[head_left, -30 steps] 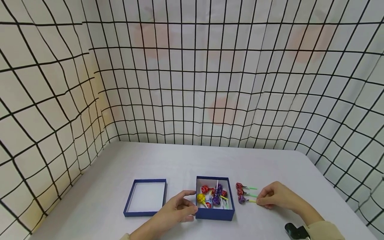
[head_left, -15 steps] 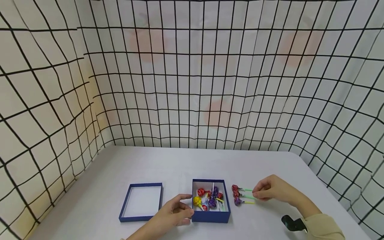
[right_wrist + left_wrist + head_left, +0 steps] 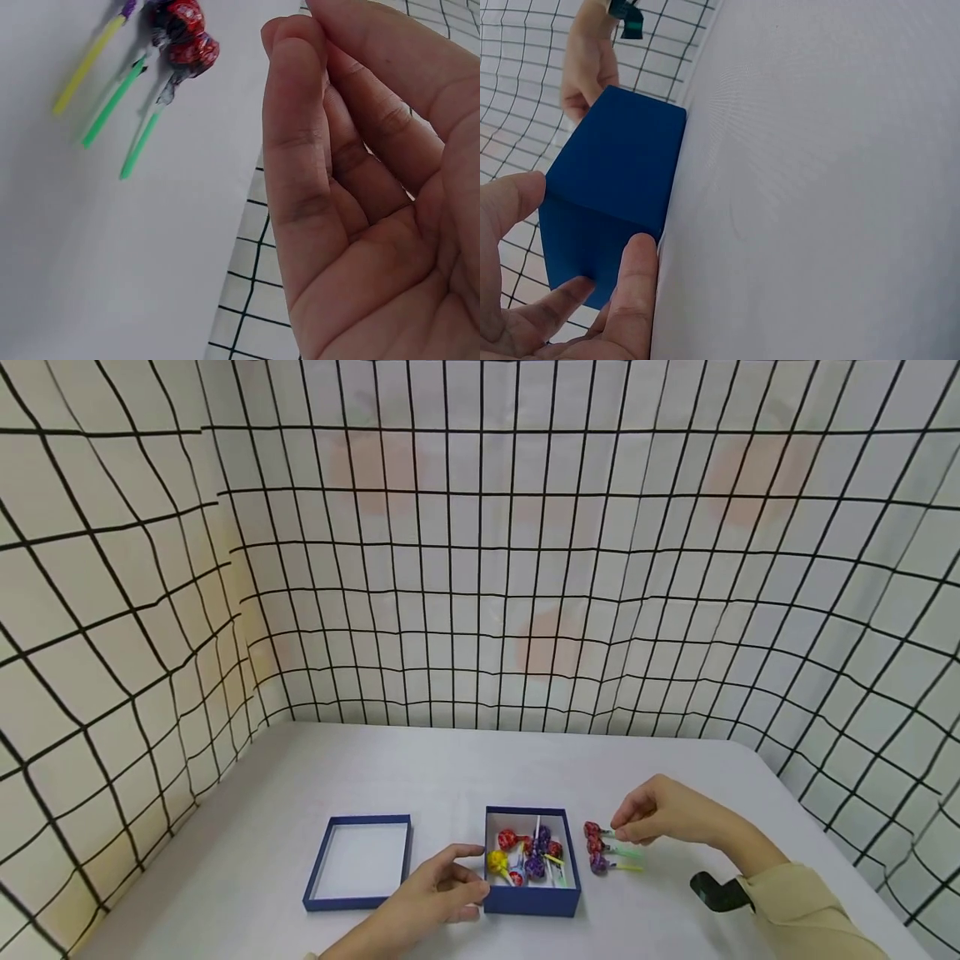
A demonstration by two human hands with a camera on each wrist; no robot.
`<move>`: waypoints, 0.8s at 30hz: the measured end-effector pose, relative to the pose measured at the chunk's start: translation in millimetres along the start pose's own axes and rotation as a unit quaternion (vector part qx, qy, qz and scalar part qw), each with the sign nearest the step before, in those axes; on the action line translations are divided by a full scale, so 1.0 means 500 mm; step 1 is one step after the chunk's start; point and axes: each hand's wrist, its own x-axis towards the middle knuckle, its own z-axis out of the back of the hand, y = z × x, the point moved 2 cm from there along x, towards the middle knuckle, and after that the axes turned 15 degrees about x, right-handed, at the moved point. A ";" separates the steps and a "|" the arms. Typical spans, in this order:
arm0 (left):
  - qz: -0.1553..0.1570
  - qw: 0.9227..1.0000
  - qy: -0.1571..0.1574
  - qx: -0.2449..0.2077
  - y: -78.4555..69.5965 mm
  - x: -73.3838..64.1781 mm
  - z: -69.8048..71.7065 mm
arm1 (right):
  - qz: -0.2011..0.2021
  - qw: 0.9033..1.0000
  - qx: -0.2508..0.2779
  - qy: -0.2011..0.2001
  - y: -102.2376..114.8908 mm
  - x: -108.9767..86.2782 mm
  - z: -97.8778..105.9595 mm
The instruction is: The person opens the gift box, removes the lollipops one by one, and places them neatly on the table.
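Note:
My left hand [image 3: 442, 885] rests against the left side of a blue box [image 3: 531, 904], thumb near the front corner and forefinger near the back. In the left wrist view its fingertips touch the blue box wall [image 3: 622, 157]. Inside the box lie several wrapped lollipops, among them a yellow one [image 3: 497, 861] and a red one [image 3: 507, 838]. To its right, three lollipops [image 3: 597, 863] lie in a row, sticks pointing right. My right hand [image 3: 667, 810] hovers by the rearmost one. In the right wrist view its fingertips meet with nothing visible between them, apart from the green stick [image 3: 140, 142].
A shallow blue-rimmed lid [image 3: 357, 819], white inside, lies left of the box. All stand on a white table [image 3: 450, 760]. Black netting [image 3: 480, 568] over pale cloth encloses the back and sides. A black device [image 3: 720, 892] shows at the right sleeve.
My right hand has moved from the end of the front yellow stick back and left to the rearmost lollipop. The left hand stays at the box, and the lollipops still lie in their row.

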 end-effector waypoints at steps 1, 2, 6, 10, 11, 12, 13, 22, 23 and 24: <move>-0.001 1.000 0.000 -0.001 -0.001 -0.001 0.000 | 0.005 1.000 -0.006 0.002 0.005 0.004 -0.001; -0.001 1.000 -0.001 -0.003 -0.002 -0.002 0.000 | 0.010 1.000 -0.012 0.005 0.011 0.007 -0.002; -0.002 1.000 -0.005 -0.008 -0.003 -0.003 0.000 | 0.022 0.999 -0.034 0.017 0.033 0.023 -0.007; -0.004 1.000 -0.006 -0.008 -0.001 -0.002 0.000 | 0.024 0.998 -0.046 0.020 0.052 0.040 -0.012; -0.004 1.000 -0.005 -0.007 0.000 -0.001 0.000 | 0.026 0.998 -0.047 0.021 0.056 0.044 -0.014; -0.006 1.000 -0.005 -0.006 0.001 0.000 0.000 | 0.027 0.998 -0.048 0.022 0.061 0.048 -0.015; -0.005 1.000 -0.005 -0.007 0.001 0.000 0.000 | 0.029 0.998 -0.050 0.023 0.065 0.052 -0.017; -0.003 1.000 -0.008 -0.010 0.002 0.001 -0.001 | 0.043 0.996 -0.075 0.036 0.094 0.091 -0.034; -0.004 1.000 -0.008 -0.009 0.002 0.001 -0.001 | 0.046 0.995 -0.078 0.038 0.096 0.095 -0.036; -0.005 1.000 -0.008 -0.009 0.002 0.000 -0.001 | 0.049 0.995 -0.080 0.041 0.098 0.099 -0.038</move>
